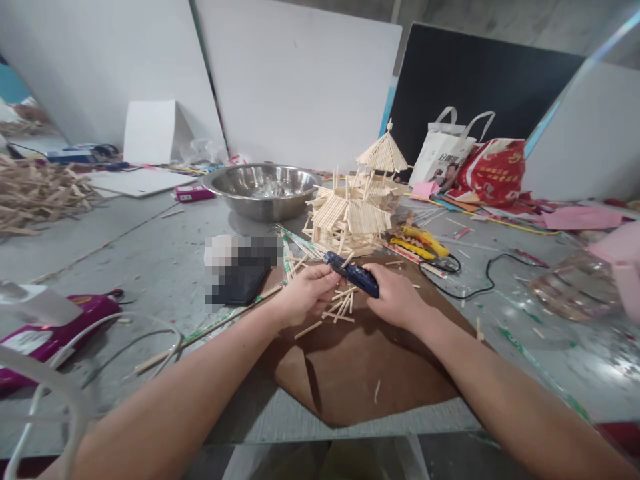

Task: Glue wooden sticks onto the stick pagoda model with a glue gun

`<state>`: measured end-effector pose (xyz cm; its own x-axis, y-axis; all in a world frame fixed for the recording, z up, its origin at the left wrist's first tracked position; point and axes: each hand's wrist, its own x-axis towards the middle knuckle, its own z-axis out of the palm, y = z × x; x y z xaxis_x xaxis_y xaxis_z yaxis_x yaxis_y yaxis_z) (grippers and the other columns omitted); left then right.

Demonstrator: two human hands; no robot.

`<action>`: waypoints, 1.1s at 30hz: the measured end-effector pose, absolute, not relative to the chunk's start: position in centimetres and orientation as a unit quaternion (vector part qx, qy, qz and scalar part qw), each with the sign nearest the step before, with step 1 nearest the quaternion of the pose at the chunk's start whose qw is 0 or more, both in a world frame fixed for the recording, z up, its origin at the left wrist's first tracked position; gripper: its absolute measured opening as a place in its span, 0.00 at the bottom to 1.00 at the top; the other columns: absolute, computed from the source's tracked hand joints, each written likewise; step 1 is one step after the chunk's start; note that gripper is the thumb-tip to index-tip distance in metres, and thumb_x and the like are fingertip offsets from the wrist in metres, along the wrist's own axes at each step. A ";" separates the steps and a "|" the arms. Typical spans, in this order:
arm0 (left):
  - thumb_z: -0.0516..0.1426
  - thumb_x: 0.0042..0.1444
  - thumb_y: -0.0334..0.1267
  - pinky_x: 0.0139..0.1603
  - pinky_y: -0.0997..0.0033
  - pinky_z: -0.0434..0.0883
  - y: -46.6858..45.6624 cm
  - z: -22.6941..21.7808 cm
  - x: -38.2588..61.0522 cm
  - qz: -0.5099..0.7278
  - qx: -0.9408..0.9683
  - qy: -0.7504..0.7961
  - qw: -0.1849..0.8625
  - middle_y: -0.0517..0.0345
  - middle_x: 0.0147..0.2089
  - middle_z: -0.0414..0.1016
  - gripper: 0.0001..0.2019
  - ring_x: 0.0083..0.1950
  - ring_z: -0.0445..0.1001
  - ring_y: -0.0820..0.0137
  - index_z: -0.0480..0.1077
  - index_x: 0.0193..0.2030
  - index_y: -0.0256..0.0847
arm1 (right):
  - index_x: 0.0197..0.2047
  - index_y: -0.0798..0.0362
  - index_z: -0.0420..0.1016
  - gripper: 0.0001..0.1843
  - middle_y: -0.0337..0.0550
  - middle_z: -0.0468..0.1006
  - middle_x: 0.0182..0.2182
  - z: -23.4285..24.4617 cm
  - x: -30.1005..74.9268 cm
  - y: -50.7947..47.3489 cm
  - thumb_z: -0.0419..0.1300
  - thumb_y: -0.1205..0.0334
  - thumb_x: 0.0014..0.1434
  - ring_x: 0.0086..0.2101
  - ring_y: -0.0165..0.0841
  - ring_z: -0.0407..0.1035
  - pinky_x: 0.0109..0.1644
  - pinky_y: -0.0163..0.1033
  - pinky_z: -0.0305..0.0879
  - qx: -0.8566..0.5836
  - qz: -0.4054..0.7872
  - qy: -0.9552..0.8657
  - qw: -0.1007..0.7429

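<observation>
My left hand point(313, 291) is closed in a pinch at the head of a dark blue hand tool point(361, 277). A short, thin wooden stick point(348, 259) crosses the tool and lines up with my left fingertips, which partly hide it. Wrapped around the tool's other end is my right hand point(397, 293). Below both hands, several loose sticks point(344, 307) lie on a brown sheet point(370, 373). Just beyond stands a pavilion model point(353, 217) built of thin sticks, with a pointed roof point(384, 153) behind it.
A steel basin point(265, 210) stands behind a dark phone point(240, 283) on the left. Yellow-handled tools point(420, 241) and a black cable point(465, 293) lie to the right. A purple device point(75, 340) with white cables is at near left, a stick pile point(43, 193) at far left.
</observation>
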<state>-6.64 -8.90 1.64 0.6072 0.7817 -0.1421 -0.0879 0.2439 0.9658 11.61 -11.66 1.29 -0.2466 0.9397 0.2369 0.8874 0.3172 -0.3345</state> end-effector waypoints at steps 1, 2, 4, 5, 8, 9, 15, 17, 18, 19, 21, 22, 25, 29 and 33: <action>0.55 0.46 0.46 0.12 0.84 0.42 -8.8 1.7 -6.8 0.291 0.531 0.319 0.729 0.72 0.14 0.42 0.13 0.14 0.39 0.84 0.62 0.26 0.37 | 0.45 0.53 0.61 0.22 0.47 0.72 0.39 1.3 11.6 -11.7 0.50 0.67 0.43 0.39 0.40 0.66 0.39 0.39 0.57 -0.582 0.064 -0.787 0.193; 0.55 0.47 0.46 0.12 0.84 0.42 -8.8 1.7 -6.9 0.282 0.527 0.315 0.737 0.72 0.14 0.41 0.13 0.14 0.39 0.84 0.62 0.27 0.37 | 0.44 0.53 0.62 0.21 0.46 0.73 0.38 1.4 11.6 -11.8 0.50 0.67 0.43 0.38 0.40 0.67 0.37 0.39 0.57 -0.585 0.062 -0.787 0.187; 0.55 0.47 0.46 0.12 0.84 0.41 -8.7 1.7 -7.0 0.270 0.523 0.310 0.747 0.72 0.14 0.41 0.12 0.14 0.38 0.84 0.61 0.27 0.38 | 0.42 0.52 0.62 0.19 0.45 0.74 0.35 1.5 11.6 -12.0 0.50 0.66 0.43 0.35 0.39 0.68 0.35 0.38 0.56 -0.590 0.062 -0.786 0.174; 0.55 0.47 0.46 0.12 0.84 0.41 -8.7 1.8 -7.0 0.268 0.523 0.310 0.748 0.72 0.14 0.40 0.12 0.14 0.38 0.84 0.61 0.27 0.38 | 0.42 0.52 0.62 0.19 0.45 0.74 0.34 1.6 11.6 -12.0 0.50 0.66 0.43 0.34 0.39 0.68 0.34 0.38 0.56 -0.592 0.062 -0.786 0.168; 0.55 0.47 0.46 0.12 0.84 0.42 -8.8 1.8 -6.8 0.277 0.533 0.322 0.732 0.72 0.14 0.41 0.13 0.14 0.39 0.84 0.61 0.26 0.37 | 0.40 0.52 0.63 0.16 0.44 0.74 0.32 1.7 11.5 -12.1 0.50 0.64 0.45 0.33 0.38 0.68 0.32 0.37 0.55 -0.603 0.059 -0.780 0.155; 0.55 0.47 0.47 0.12 0.84 0.43 -8.8 1.8 -6.7 0.287 0.539 0.330 0.720 0.72 0.14 0.41 0.13 0.14 0.40 0.84 0.61 0.26 0.37 | 0.40 0.52 0.63 0.15 0.45 0.74 0.31 1.7 11.4 -12.1 0.50 0.64 0.45 0.32 0.38 0.68 0.32 0.37 0.55 -0.609 0.059 -0.777 0.150; 0.55 0.46 0.47 0.13 0.84 0.43 -9.2 1.9 -6.1 0.361 0.568 0.351 0.651 0.72 0.14 0.44 0.14 0.14 0.44 0.84 0.59 0.26 0.37 | 0.48 0.54 0.59 0.23 0.47 0.70 0.42 1.9 11.6 -11.5 0.51 0.66 0.46 0.40 0.37 0.65 0.42 0.39 0.57 -0.562 0.110 -0.794 0.205; 0.56 0.46 0.46 0.13 0.84 0.43 -9.5 2.2 -6.2 0.345 0.554 0.331 0.682 0.72 0.14 0.44 0.14 0.14 0.43 0.84 0.59 0.25 0.37 | 0.50 0.55 0.57 0.27 0.48 0.68 0.44 2.0 12.0 -11.4 0.50 0.69 0.44 0.43 0.36 0.63 0.45 0.39 0.56 -0.521 0.130 -0.813 0.226; 0.56 0.46 0.45 0.13 0.84 0.43 -9.7 2.4 -6.3 0.332 0.543 0.321 0.701 0.72 0.14 0.43 0.13 0.14 0.42 0.84 0.59 0.25 0.37 | 0.51 0.56 0.57 0.28 0.49 0.67 0.44 2.1 12.2 -11.4 0.50 0.70 0.43 0.44 0.36 0.62 0.46 0.40 0.56 -0.507 0.135 -0.819 0.231; 0.56 0.46 0.45 0.13 0.84 0.42 -9.8 2.5 -6.3 0.319 0.530 0.313 0.721 0.72 0.14 0.43 0.13 0.14 0.41 0.84 0.60 0.25 0.37 | 0.52 0.56 0.56 0.30 0.49 0.67 0.45 2.2 12.4 -11.3 0.50 0.71 0.42 0.44 0.36 0.61 0.47 0.41 0.55 -0.495 0.138 -0.826 0.233; 0.55 0.47 0.44 0.12 0.84 0.41 -10.0 2.6 -6.5 0.296 0.504 0.299 0.754 0.72 0.14 0.41 0.12 0.14 0.38 0.85 0.60 0.25 0.37 | 0.52 0.57 0.55 0.31 0.50 0.65 0.46 2.4 12.8 -11.3 0.51 0.72 0.41 0.46 0.36 0.60 0.49 0.42 0.54 -0.473 0.139 -0.838 0.235; 0.55 0.47 0.44 0.12 0.84 0.40 -10.0 2.5 -6.5 0.286 0.493 0.292 0.768 0.73 0.14 0.40 0.12 0.14 0.37 0.85 0.60 0.26 0.37 | 0.53 0.57 0.55 0.32 0.50 0.65 0.47 2.5 13.0 -11.3 0.51 0.72 0.41 0.46 0.36 0.59 0.49 0.43 0.54 -0.464 0.137 -0.843 0.233; 0.54 0.48 0.44 0.11 0.85 0.40 -9.9 2.0 -6.5 0.254 0.470 0.266 0.803 0.72 0.14 0.39 0.11 0.13 0.35 0.84 0.60 0.26 0.38 | 0.54 0.56 0.54 0.33 0.50 0.64 0.49 3.2 13.4 -11.5 0.51 0.73 0.40 0.48 0.36 0.58 0.51 0.43 0.53 -0.459 0.131 -0.853 0.212; 0.55 0.47 0.43 0.11 0.85 0.40 -9.6 1.4 -6.5 0.201 0.462 0.234 0.831 0.72 0.13 0.40 0.11 0.13 0.35 0.84 0.61 0.26 0.38 | 0.54 0.52 0.56 0.34 0.46 0.65 0.49 4.2 14.0 -11.9 0.51 0.73 0.40 0.48 0.36 0.59 0.51 0.42 0.54 -0.459 0.146 -0.860 0.171; 0.54 0.47 0.45 0.11 0.84 0.39 -9.4 2.2 -7.4 0.190 0.468 0.205 0.838 0.71 0.13 0.40 0.12 0.13 0.36 0.83 0.60 0.25 0.39 | 0.55 0.50 0.55 0.33 0.44 0.65 0.50 4.5 15.9 -11.5 0.51 0.72 0.42 0.48 0.35 0.60 0.50 0.40 0.55 -0.479 0.164 -0.851 0.136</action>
<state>-7.38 -9.44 2.17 0.8438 0.5105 -0.1657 -0.1264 0.4890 0.8631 15.90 -11.51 4.50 -0.5036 0.8608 0.0740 0.7716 0.4866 -0.4098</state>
